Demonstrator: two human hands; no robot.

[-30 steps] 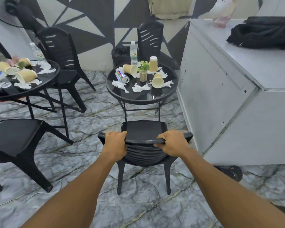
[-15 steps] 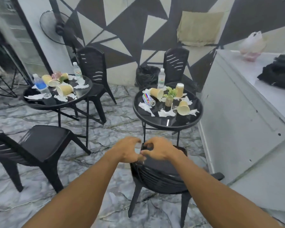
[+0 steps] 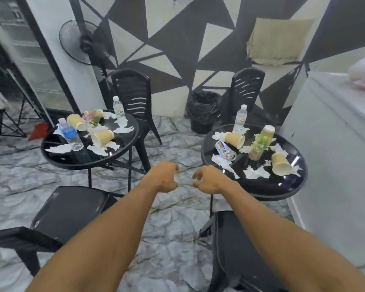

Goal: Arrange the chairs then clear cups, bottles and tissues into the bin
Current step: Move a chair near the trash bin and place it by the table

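My left hand (image 3: 163, 178) and my right hand (image 3: 209, 179) hang in the air side by side between the two tables, fingers loosely curled, holding nothing. A black plastic chair (image 3: 238, 245) stands below my right forearm, tucked at the right round table (image 3: 261, 186). That table carries paper cups (image 3: 280, 164), a water bottle (image 3: 240, 119), a can (image 3: 224, 150), tissues (image 3: 256, 172) and a small plant. The left round table (image 3: 80, 161) holds more cups, two bottles and tissues. Another black chair (image 3: 70, 209) sits at lower left. A black-lined bin (image 3: 202, 111) stands against the wall.
Two more black chairs (image 3: 135, 98) stand behind the tables against the patterned wall. A white counter (image 3: 333, 157) closes off the right side. A standing fan (image 3: 80, 42) and a glass door are at back left. Marble floor lies open between the tables.
My hands have let go of the chair's backrest and lifted off it. The chair now sits pushed in at the right table, and my view has risen and swung left.
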